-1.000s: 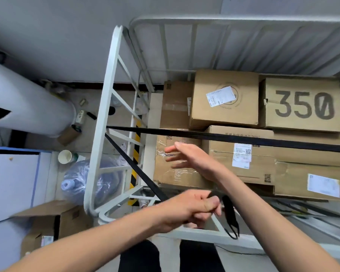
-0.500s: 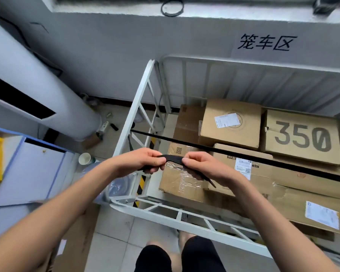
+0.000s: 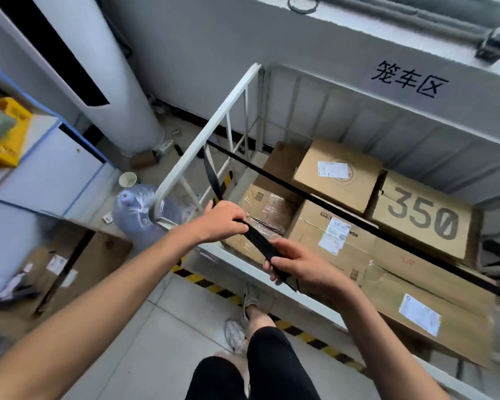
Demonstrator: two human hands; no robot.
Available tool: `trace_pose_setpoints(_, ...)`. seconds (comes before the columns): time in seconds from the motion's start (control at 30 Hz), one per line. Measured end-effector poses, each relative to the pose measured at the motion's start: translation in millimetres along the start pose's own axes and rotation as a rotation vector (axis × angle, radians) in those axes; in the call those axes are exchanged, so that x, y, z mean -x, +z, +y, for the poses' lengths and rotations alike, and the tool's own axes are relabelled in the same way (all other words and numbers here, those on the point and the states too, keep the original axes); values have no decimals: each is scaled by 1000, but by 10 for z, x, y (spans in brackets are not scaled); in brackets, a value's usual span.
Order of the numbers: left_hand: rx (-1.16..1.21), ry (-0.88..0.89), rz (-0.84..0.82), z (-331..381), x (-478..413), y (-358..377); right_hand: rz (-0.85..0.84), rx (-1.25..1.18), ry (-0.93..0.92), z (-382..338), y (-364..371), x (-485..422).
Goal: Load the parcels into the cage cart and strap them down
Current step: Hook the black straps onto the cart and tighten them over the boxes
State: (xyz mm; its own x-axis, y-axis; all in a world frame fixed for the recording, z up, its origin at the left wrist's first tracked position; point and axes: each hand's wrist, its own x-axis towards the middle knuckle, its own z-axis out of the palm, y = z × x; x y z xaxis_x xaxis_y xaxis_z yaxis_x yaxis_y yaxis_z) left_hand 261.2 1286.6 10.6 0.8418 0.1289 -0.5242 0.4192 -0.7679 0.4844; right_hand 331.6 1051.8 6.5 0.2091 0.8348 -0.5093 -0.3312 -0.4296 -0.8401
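Left hand [image 3: 223,222] and right hand [image 3: 303,265] each curl round a flat black webbing strap [image 3: 260,243] above the near rail | white tubular-steel cage cart [image 3: 210,132] holds matte cardboard parcels [image 3: 422,217], one film-wrapped | strap's end hidden inside right fist; frame's right edge blurred.

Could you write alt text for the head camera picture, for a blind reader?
A person's left hand and right hand grip a flat black webbing strap at the front of a white metal cage cart. Brown cardboard parcels lie inside, under a taut black strap.
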Motion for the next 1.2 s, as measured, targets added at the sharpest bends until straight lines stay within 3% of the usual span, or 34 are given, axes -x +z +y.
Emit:
trace_pose_setpoints(0.2,-172,41,-53,447,182,469,27,69,78,389,-257,462)
trace_pose_setpoints(0.37,-290,124,-48,1059,2,801,150,-53,89,831,-829,918)
trace_pose_setpoints(0.57,-331,141,-153,1968,-656,1360,141,58,64,1335,-1671,1114)
trace_pose_setpoints(0.67,-383,147,-221,2272,-1060,1703,148,0,115,1673,-2050,1145)
trace_pose_setpoints(0.83,-527,124,-339,2405,-1482,2200,174,187,198,2158,-2163,981)
trace_pose_setpoints(1.03,-530,52,-422,2241,-1591,2341,114,365,141,2296,-2099,805)
trace_pose_setpoints(1.2,-589,21,-473,2292,-1657,2443,52,207,224,2422,-2168,681)
